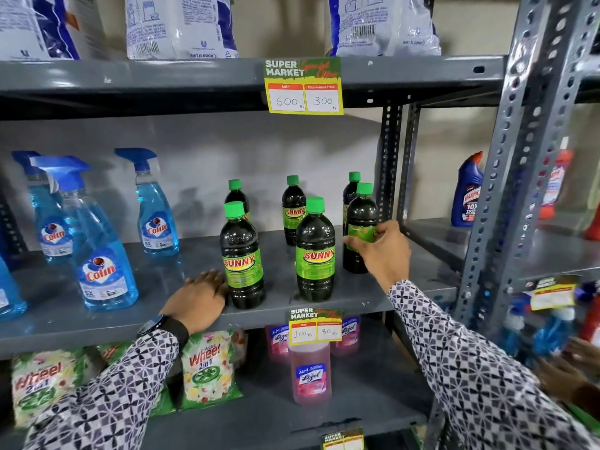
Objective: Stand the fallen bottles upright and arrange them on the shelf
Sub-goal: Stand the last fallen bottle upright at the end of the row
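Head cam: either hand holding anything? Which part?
The right hand grips the rightmost front Sunny bottle around its label, mid-body, with the bottle upright on the shelf. The left hand lies open beside another Sunny bottle, holding nothing.

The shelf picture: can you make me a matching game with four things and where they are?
Things:
1. Sunny bottle on the far right
2. Colin spray bottles
3. Lizol bottle
4. Price tag showing 600 and 300

Places:
A. on the shelf below
B. held by the right hand
C. on the upper shelf's edge
D. left of the left hand

Pairs: 1-B, 2-D, 3-A, 4-C
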Tool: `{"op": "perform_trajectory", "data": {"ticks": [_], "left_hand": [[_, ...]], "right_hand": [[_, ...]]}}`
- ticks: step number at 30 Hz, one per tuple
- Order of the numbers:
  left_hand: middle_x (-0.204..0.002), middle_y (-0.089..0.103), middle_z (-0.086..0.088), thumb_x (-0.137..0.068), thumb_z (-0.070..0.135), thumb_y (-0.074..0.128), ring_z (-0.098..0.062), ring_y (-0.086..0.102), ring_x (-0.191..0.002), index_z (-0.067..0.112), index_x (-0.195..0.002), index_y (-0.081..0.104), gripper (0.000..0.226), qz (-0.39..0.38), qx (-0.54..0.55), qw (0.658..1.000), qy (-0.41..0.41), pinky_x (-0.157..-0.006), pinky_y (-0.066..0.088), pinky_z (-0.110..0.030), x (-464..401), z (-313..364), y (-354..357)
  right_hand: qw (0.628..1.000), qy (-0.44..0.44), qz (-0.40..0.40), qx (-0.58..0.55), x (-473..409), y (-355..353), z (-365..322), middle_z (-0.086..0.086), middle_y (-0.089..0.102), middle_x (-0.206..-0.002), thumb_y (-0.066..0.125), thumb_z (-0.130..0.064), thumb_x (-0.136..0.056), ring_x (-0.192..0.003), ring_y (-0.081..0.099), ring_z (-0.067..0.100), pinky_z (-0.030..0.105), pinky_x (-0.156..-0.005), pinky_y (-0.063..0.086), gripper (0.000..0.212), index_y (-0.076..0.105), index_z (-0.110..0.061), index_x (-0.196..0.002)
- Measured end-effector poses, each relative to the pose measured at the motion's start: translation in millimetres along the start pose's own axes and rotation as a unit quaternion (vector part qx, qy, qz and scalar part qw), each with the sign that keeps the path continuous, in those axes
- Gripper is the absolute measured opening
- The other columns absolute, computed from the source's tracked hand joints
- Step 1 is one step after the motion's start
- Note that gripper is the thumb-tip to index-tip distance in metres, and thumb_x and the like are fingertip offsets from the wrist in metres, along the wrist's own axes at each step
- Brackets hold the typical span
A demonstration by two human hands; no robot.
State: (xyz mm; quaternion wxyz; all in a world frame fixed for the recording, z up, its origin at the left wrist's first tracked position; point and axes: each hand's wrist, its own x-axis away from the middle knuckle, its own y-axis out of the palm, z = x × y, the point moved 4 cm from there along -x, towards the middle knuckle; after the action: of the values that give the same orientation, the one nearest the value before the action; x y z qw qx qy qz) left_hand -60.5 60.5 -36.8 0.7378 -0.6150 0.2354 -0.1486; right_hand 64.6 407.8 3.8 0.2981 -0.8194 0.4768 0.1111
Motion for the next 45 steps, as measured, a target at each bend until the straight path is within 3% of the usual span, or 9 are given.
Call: {"op": "perform_trajectory", "data": {"ticks": [6,9,12,15,22,28,34,39,45], "left_hand": [[-0.167,0.026,-0.009,-0.107,0.035,0.022,-0.025,0.022,-0.156,0.021,-0.158,0.028,0.053,-0.005,0.008,1.000,-0.002,-0.127,0.014,-0.046,-4.4,-6.9,5.4],[-0.167,0.025,-0.008,-0.106,0.036,0.023,-0.025,0.022,-0.156,0.021,-0.158,0.027,0.054,0.000,0.017,1.000,-0.006,-0.127,0.013,-0.044,-5.3,-7.1,5.6],[-0.167,0.025,-0.010,-0.104,0.040,0.016,-0.027,0.022,-0.156,0.019,-0.158,0.026,0.059,-0.006,-0.005,1.000,0.000,-0.127,0.014,-0.046,-7.8,-11.4,8.8],[-0.168,0.024,-0.011,-0.100,0.043,0.014,-0.028,0.021,-0.156,0.018,-0.159,0.025,0.065,-0.018,-0.023,1.000,0.001,-0.127,0.015,-0.048,-8.8,-14.8,11.7],[-0.167,0.026,-0.008,-0.107,0.034,0.023,-0.024,0.023,-0.155,0.020,-0.157,0.029,0.053,-0.004,-0.004,1.000,0.004,-0.125,0.014,-0.045,-8.5,-10.3,8.4],[-0.167,0.026,-0.006,-0.107,0.036,0.023,-0.022,0.023,-0.155,0.022,-0.158,0.029,0.053,-0.001,0.010,1.000,0.004,-0.125,0.013,-0.044,-9.0,-10.3,8.8],[-0.168,0.025,-0.006,-0.107,0.036,0.023,-0.022,0.021,-0.156,0.022,-0.158,0.029,0.053,-0.004,-0.001,1.000,0.005,-0.125,0.012,-0.044,-10.2,-11.0,9.5],[-0.168,0.023,-0.008,-0.103,0.042,0.016,-0.024,0.020,-0.156,0.021,-0.159,0.027,0.060,-0.011,-0.001,1.000,0.007,-0.126,0.013,-0.044,-7.2,-12.8,8.8],[-0.168,0.024,-0.009,-0.107,0.034,0.023,-0.024,0.021,-0.156,0.020,-0.158,0.027,0.053,-0.008,-0.007,1.000,0.001,-0.126,0.014,-0.045,-6.5,-8.5,7.2]], "right_hand": [[0.993,-0.012,-0.078,-0.089,-1.3,10.1,5.0,-0.009,0.065,-0.112,0.096,-0.051,-0.069,-0.100,0.065,0.012,0.035,-0.091,0.052,0.086,0.047,-0.017,-0.130],[0.962,0.012,-0.204,-0.181,-7.1,14.5,13.5,-0.014,0.062,-0.124,0.087,-0.015,-0.086,-0.110,0.062,0.002,0.032,-0.106,0.046,0.087,0.034,-0.016,-0.155],[0.952,0.023,-0.216,-0.213,-15.4,17.6,25.2,0.004,0.072,-0.127,0.078,0.003,-0.086,-0.121,0.068,0.024,0.039,-0.108,0.053,0.064,0.052,-0.012,-0.142],[0.960,0.025,-0.200,-0.193,-14.8,20.5,32.3,0.003,0.076,-0.124,0.091,-0.013,-0.077,-0.119,0.071,0.024,0.051,-0.111,0.053,0.064,0.059,-0.018,-0.133],[0.986,-0.019,-0.131,-0.100,-9.0,13.1,23.9,0.007,0.065,-0.130,0.098,-0.055,-0.060,-0.116,0.065,0.022,0.041,-0.102,0.055,0.089,0.051,-0.026,-0.130],[0.979,-0.001,-0.157,-0.130,-11.2,16.2,28.6,0.006,0.068,-0.128,0.091,-0.017,-0.079,-0.117,0.065,0.025,0.048,-0.110,0.051,0.070,0.049,-0.020,-0.135],[0.982,-0.013,-0.142,-0.123,-10.2,14.0,26.3,0.004,0.065,-0.133,0.100,-0.036,-0.065,-0.120,0.065,0.022,0.042,-0.107,0.053,0.092,0.045,-0.024,-0.138],[0.980,-0.004,-0.167,-0.113,-9.9,10.2,25.5,0.001,0.068,-0.125,0.098,-0.031,-0.072,-0.119,0.065,0.024,0.047,-0.109,0.052,0.078,0.049,-0.020,-0.132],[0.983,-0.021,-0.162,-0.084,5.8,-18.2,31.6,-0.004,0.069,-0.121,0.096,-0.030,-0.074,-0.113,0.066,0.017,0.036,-0.099,0.053,0.074,0.051,-0.021,-0.132]]}}
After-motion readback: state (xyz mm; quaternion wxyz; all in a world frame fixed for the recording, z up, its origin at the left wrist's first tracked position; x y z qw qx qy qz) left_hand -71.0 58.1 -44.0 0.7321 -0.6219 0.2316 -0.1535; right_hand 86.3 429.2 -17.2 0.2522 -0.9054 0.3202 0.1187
